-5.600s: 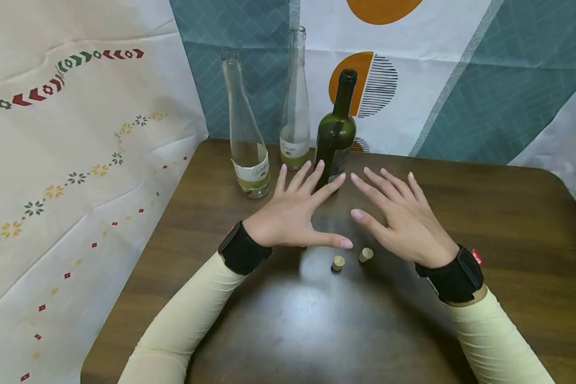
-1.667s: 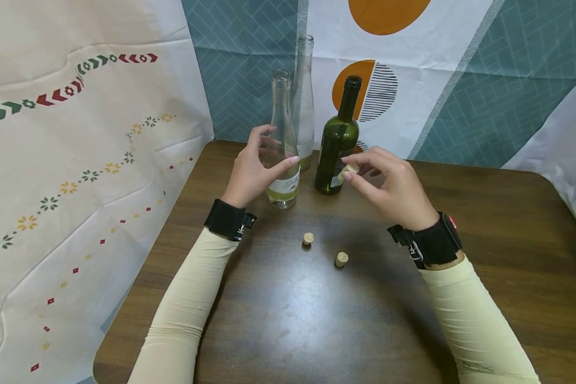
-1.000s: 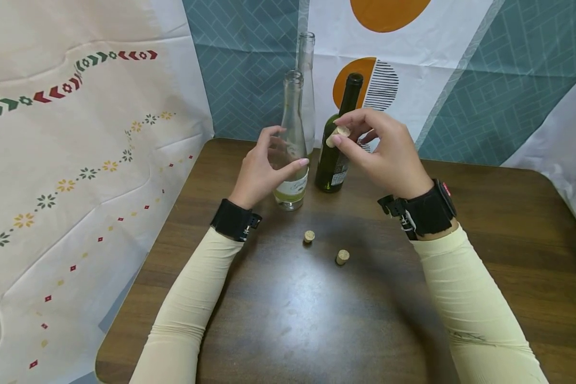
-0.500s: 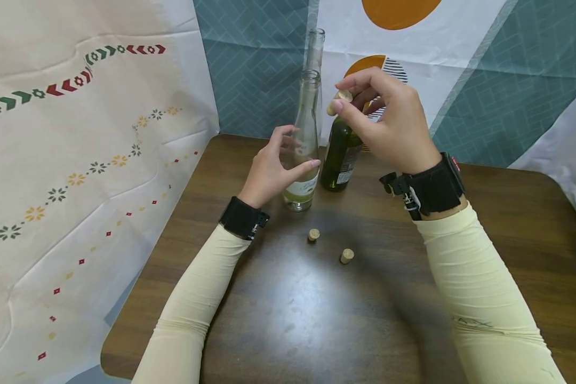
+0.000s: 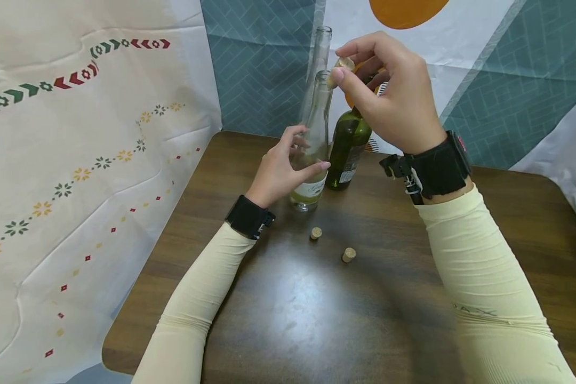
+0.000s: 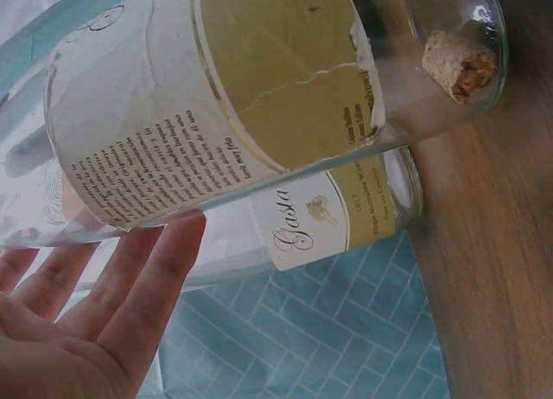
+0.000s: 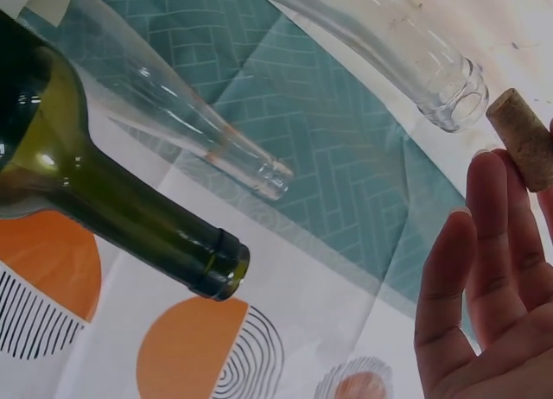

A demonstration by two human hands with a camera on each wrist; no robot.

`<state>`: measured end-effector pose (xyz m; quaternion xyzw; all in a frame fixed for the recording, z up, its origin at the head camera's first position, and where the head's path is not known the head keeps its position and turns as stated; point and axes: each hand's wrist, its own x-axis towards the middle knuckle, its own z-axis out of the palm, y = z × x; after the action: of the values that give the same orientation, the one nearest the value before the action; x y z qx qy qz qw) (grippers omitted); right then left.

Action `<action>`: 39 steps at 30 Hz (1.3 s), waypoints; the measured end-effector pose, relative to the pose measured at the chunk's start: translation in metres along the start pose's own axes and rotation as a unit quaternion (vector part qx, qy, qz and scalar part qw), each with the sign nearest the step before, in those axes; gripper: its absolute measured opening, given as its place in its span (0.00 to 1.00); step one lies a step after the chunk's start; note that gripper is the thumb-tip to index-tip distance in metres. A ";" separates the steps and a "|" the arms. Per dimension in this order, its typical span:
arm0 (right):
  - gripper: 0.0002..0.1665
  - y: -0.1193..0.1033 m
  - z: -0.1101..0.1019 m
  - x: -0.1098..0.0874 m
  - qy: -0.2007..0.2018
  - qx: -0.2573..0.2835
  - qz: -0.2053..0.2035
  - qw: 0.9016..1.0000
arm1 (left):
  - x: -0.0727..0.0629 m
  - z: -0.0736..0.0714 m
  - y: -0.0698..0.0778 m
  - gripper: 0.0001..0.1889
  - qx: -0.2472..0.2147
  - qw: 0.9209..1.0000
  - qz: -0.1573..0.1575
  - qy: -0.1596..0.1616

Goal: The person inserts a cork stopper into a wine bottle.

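Cork [image 7: 521, 142] is pinched in the right hand [image 5: 399, 92] just beside the mouth [image 5: 322, 74] of the front clear bottle [image 5: 312, 189], one end bared toward it, presumably for aim, while that bottle is gripped round its body by the left hand [image 5: 281, 169], likely for steadiness.

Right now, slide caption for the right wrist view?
Right hand holding a cork near the mouth of a clear bottle.
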<state>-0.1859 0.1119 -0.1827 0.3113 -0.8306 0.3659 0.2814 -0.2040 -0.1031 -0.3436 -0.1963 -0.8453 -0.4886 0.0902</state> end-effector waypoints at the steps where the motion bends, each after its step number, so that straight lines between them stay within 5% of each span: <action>1: 0.18 -0.001 0.000 0.001 0.003 -0.001 0.002 1.000 | 0.000 0.000 0.001 0.44 0.000 1.000 0.002 -0.001; 15: 0.19 -0.001 0.003 0.009 0.006 -0.021 0.015 1.000 | -0.002 0.004 0.004 0.44 -0.011 1.000 0.009 -0.012; 26: 0.17 0.001 0.000 0.016 -0.051 -0.023 0.053 0.997 | -0.002 0.003 0.004 0.44 -0.015 1.000 0.010 -0.011; 30: 0.15 0.006 0.005 0.017 -0.065 0.016 0.059 0.996 | -0.002 0.002 0.002 0.46 -0.024 1.000 0.001 -0.017; 35: 0.10 0.014 0.017 0.013 -0.030 0.107 0.055 0.992 | 0.002 -0.001 -0.006 0.43 -0.044 0.998 -0.004 -0.046; 39: 0.12 0.021 0.029 0.013 -0.009 0.211 0.064 0.975 | 0.005 -0.005 -0.016 0.38 -0.080 0.994 0.001 -0.076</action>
<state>-0.2170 0.0962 -0.1997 0.3131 -0.7557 0.5471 0.1778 -0.2157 -0.1134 -0.3524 -0.2402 -0.8080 -0.5379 0.0099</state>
